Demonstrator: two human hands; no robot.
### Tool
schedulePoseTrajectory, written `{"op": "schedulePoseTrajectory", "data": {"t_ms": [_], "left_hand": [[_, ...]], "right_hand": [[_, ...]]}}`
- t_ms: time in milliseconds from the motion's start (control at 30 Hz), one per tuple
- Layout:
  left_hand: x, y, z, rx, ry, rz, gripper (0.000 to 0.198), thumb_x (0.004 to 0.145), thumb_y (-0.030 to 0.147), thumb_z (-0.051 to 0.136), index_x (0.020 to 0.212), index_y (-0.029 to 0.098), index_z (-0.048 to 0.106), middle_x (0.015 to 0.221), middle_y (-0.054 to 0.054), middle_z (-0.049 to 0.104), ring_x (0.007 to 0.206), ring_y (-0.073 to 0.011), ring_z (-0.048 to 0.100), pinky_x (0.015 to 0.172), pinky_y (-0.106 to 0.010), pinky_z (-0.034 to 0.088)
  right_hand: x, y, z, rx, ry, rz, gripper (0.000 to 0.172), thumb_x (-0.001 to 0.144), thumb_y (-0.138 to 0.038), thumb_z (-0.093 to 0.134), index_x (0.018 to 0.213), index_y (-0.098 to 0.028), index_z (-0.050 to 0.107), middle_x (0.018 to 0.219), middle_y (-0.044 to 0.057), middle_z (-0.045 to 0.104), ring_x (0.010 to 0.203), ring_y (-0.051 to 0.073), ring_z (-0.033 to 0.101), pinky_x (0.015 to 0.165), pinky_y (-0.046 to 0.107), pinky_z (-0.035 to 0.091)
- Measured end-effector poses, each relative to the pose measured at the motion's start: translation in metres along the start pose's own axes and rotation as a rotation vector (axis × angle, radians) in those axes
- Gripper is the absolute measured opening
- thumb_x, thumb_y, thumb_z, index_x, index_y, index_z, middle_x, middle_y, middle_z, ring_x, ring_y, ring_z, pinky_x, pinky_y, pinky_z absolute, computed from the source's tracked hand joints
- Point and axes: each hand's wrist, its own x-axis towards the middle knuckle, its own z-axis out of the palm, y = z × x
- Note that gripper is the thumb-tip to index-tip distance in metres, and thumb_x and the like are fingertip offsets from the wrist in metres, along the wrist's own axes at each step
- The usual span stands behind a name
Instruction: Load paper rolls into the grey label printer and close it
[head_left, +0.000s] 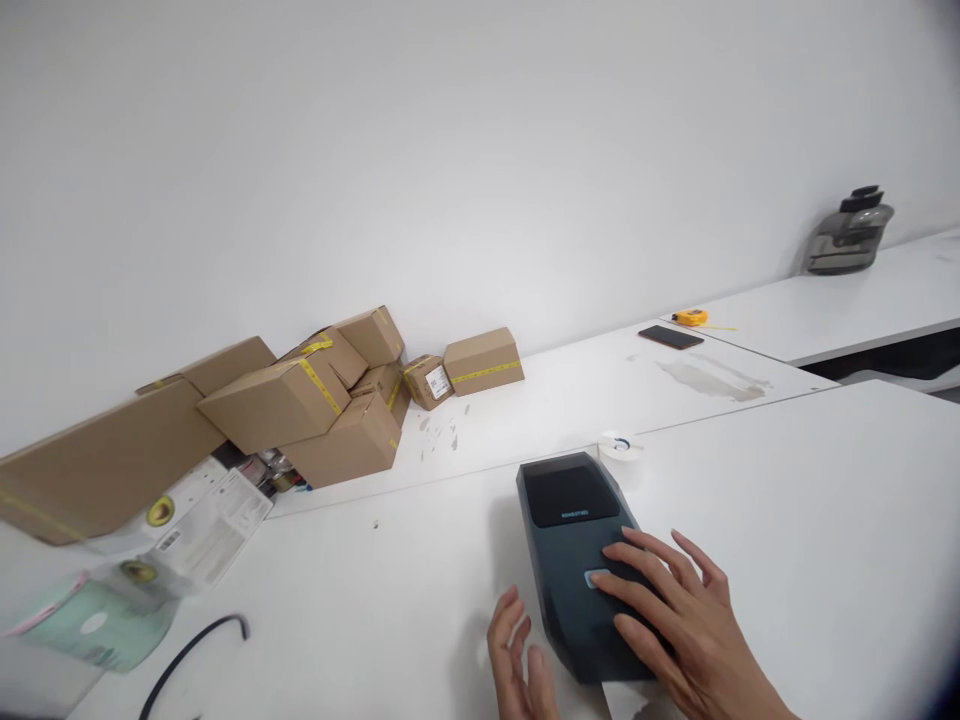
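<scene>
A dark blue-grey label printer (570,570) stands on the white table, with a glossy black panel at its far end and a small pale button on top. My right hand (686,620) lies over its right side with fingers spread, one fingertip at the button. Just left of the printer is my left hand (521,660), fingers loosely bent and apart, holding nothing; whether it touches the casing I cannot tell. A roll of white labels (621,462) sits right behind the printer. Some white paper shows below the near end, partly hidden by my right hand.
Several cardboard boxes (341,435) are piled against the wall at left, near plastic-wrapped packets (217,520) and a mint-green pouch (105,620). A black cable (187,650) curves at front left. Farther right lie a phone (671,337), a yellow tape measure (690,317) and a grey bottle (847,238).
</scene>
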Motion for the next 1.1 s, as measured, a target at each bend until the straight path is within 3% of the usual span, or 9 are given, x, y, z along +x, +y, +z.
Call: {"op": "schedulePoseTrajectory", "data": {"t_ms": [100,200,300,400,467,567,733,867,1100], "left_hand": [[0.002,0.006,0.015,-0.033,-0.101,-0.073,0.052,0.093,0.053,0.043,0.128,0.017,0.057,0.146,-0.013,0.052,0.135,-0.0259,0.049,0.105,-0.031,0.047],[0.000,0.007,0.024,-0.113,-0.174,-0.253,0.061,0.093,0.055,0.041,0.139,0.016,0.050,0.150,-0.013,0.048,0.136,-0.0269,0.048,0.101,-0.029,0.050],[0.000,0.010,0.024,-0.166,-0.184,-0.320,0.066,0.089,0.059,0.045,0.139,0.016,0.052,0.148,-0.013,0.051,0.137,-0.0285,0.047,0.104,-0.030,0.048],[0.010,0.024,0.023,-0.186,-0.201,-0.309,0.070,0.088,0.063,0.046,0.142,0.018,0.048,0.145,-0.011,0.054,0.139,-0.0264,0.045,0.108,-0.030,0.043],[0.025,0.036,0.025,-0.180,-0.217,-0.255,0.068,0.091,0.063,0.043,0.144,0.020,0.045,0.141,-0.010,0.057,0.136,-0.0236,0.048,0.108,-0.030,0.041],[0.061,0.044,0.040,-0.102,-0.240,-0.164,0.058,0.092,0.060,0.046,0.134,0.022,0.052,0.131,-0.010,0.063,0.126,-0.0226,0.056,0.106,-0.032,0.041],[0.112,0.020,0.074,-0.032,-0.439,-0.147,0.052,0.079,0.050,0.069,0.119,0.018,0.060,0.128,-0.015,0.063,0.125,-0.0272,0.055,0.104,-0.039,0.042],[0.115,0.005,0.085,-0.042,-0.532,-0.155,0.076,0.073,0.042,0.078,0.138,0.017,0.046,0.133,-0.017,0.059,0.120,-0.0258,0.059,0.099,-0.035,0.046],[0.108,0.005,0.078,-0.016,-0.652,-0.179,0.090,0.076,0.031,0.074,0.151,0.019,0.026,0.143,-0.015,0.052,0.127,-0.0235,0.054,0.103,-0.031,0.042]], "right_hand": [[-0.006,0.003,-0.001,0.082,-0.036,0.064,0.027,0.093,-0.037,0.056,0.117,-0.037,0.066,0.123,0.000,0.069,0.123,0.026,0.059,0.110,0.045,0.035],[-0.030,0.008,0.002,0.254,-0.068,0.235,0.039,0.099,-0.042,0.042,0.133,-0.033,0.058,0.149,0.003,0.050,0.132,0.028,0.052,0.094,0.040,0.055],[-0.053,0.016,0.010,0.372,-0.002,0.400,0.050,0.102,-0.045,0.029,0.147,-0.031,0.044,0.158,0.004,0.038,0.137,0.028,0.048,0.094,0.037,0.057],[-0.051,0.020,0.012,0.445,0.032,0.465,0.055,0.102,-0.045,0.023,0.154,-0.028,0.033,0.160,0.003,0.035,0.142,0.025,0.042,0.099,0.032,0.054],[-0.031,0.021,0.008,0.485,0.023,0.461,0.058,0.102,-0.046,0.023,0.156,-0.027,0.028,0.162,0.002,0.031,0.145,0.025,0.037,0.104,0.031,0.051],[0.017,0.026,0.002,0.494,0.038,0.406,0.060,0.100,-0.052,0.027,0.156,-0.029,0.026,0.163,0.003,0.029,0.147,0.027,0.031,0.116,0.041,0.039],[0.093,0.048,0.012,0.475,0.102,0.399,0.055,0.100,-0.052,0.033,0.151,-0.031,0.031,0.151,0.008,0.046,0.136,0.028,0.046,0.112,0.050,0.038],[0.133,0.065,0.022,0.481,0.114,0.445,0.057,0.099,-0.055,0.035,0.150,-0.029,0.032,0.151,0.010,0.045,0.137,0.029,0.044,0.112,0.052,0.037],[0.165,0.086,0.022,0.607,-0.081,0.588,0.066,0.094,-0.064,0.041,0.152,-0.033,0.030,0.153,0.008,0.045,0.124,0.031,0.057,0.103,0.050,0.048]]}}
